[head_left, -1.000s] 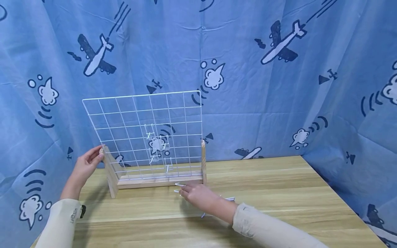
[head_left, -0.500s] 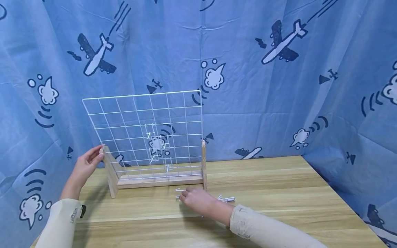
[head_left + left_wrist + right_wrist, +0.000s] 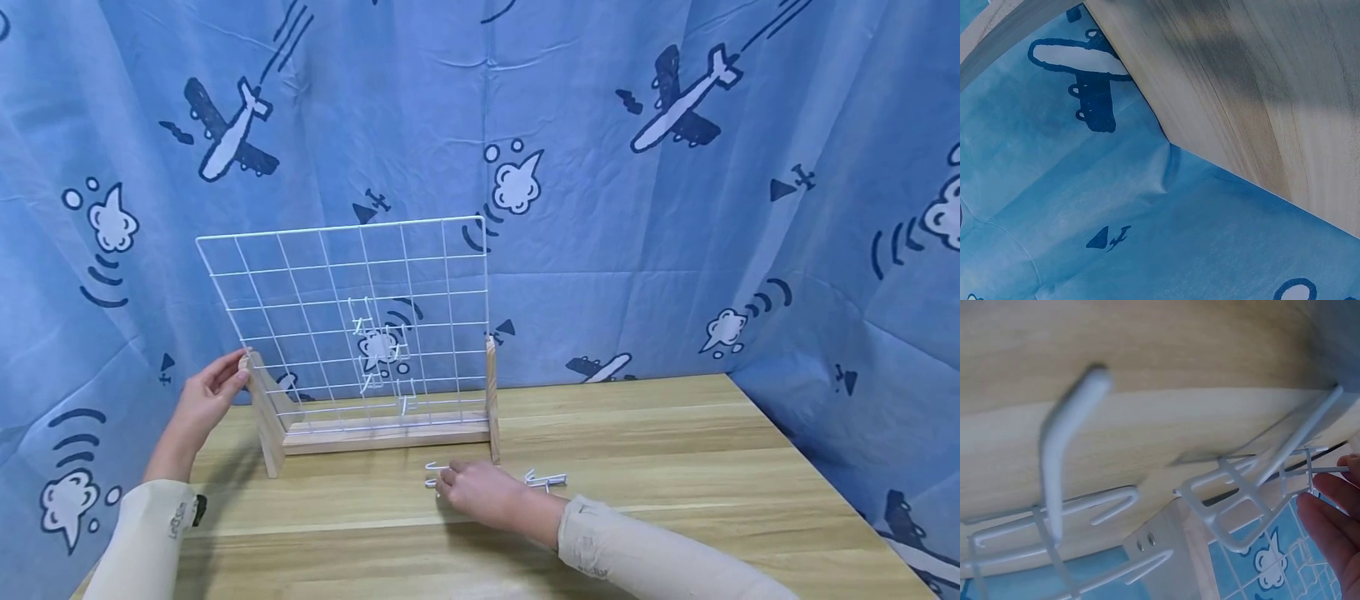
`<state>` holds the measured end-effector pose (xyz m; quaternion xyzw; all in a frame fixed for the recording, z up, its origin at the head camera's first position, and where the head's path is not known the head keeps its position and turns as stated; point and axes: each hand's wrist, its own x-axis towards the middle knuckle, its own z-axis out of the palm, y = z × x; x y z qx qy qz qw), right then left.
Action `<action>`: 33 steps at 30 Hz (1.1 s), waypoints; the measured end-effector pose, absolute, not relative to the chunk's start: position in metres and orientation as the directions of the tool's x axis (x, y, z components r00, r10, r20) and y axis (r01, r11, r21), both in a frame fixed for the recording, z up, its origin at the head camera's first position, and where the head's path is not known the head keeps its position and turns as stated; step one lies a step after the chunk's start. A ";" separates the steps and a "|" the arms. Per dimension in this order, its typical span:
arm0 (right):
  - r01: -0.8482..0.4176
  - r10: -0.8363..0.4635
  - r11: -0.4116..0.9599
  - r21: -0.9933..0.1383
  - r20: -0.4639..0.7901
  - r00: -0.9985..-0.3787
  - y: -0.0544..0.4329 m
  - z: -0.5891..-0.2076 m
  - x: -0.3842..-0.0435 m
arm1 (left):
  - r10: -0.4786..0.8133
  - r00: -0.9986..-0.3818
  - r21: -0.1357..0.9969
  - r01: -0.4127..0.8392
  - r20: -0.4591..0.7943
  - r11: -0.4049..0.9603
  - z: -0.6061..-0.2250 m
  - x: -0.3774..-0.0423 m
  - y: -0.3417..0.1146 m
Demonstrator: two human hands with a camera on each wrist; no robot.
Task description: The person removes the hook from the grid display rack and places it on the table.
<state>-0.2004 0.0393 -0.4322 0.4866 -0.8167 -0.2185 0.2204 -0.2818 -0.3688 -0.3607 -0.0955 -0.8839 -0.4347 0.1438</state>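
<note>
A white wire grid panel [image 3: 341, 227] stands tilted in a wooden stand [image 3: 386, 437] on the table. Several small white hooks [image 3: 358, 326] hang on the grid's lower middle. At the stand's left side, my left hand [image 3: 201, 407] pinches the top of the wooden upright [image 3: 262, 408] between thumb and fingers. In front of the stand, low over the table, my right hand [image 3: 483, 493] holds a white wire hook [image 3: 431, 483], its ends poking out past the fingertips. The right wrist view shows the right hand's fingers [image 3: 1335, 519] at a hook [image 3: 1297, 472].
Loose white wire hooks [image 3: 547, 480] lie on the wood-grain table [image 3: 675, 467] to the right, partly behind the right forearm. Two of them, a near hook [image 3: 1054, 462] and another hook [image 3: 1229, 512], loom large in the right wrist view. A blue airplane-print curtain [image 3: 570, 275] surrounds the table.
My right hand has drawn slightly down and toward me with the hook, away from the stand's base. The left hand keeps its place on the upright.
</note>
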 end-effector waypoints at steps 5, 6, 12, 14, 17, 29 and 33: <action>-0.701 -0.902 0.407 0.586 0.134 -0.411 0.040 -0.435 -0.199 | 0.039 -0.945 0.745 0.280 0.324 0.605 -0.360 -0.281 -0.368; -0.705 -0.903 0.405 0.583 0.132 -0.409 0.041 -0.436 -0.199 | 0.038 -0.946 0.748 0.278 0.321 0.602 -0.360 -0.281 -0.368; -0.740 -0.891 0.431 0.516 0.113 -0.440 0.043 -0.436 -0.193 | 0.038 -0.942 0.759 0.291 0.332 0.582 -0.361 -0.280 -0.367; -0.747 -0.886 0.441 0.498 0.107 -0.452 0.042 -0.436 -0.190 | 0.037 -0.940 0.761 0.298 0.339 0.576 -0.361 -0.280 -0.367; -0.745 -0.885 0.445 0.496 0.118 -0.450 0.042 -0.437 -0.188 | 0.037 -0.939 0.764 0.300 0.341 0.572 -0.361 -0.280 -0.367; -0.738 -0.900 0.422 0.527 0.141 -0.413 0.040 -0.443 -0.187 | 0.049 -0.929 0.751 0.327 0.366 0.573 -0.361 -0.280 -0.367; -0.729 -0.901 0.411 0.548 0.124 -0.415 0.039 -0.444 -0.187 | 0.047 -0.931 0.748 0.321 0.363 0.581 -0.361 -0.280 -0.367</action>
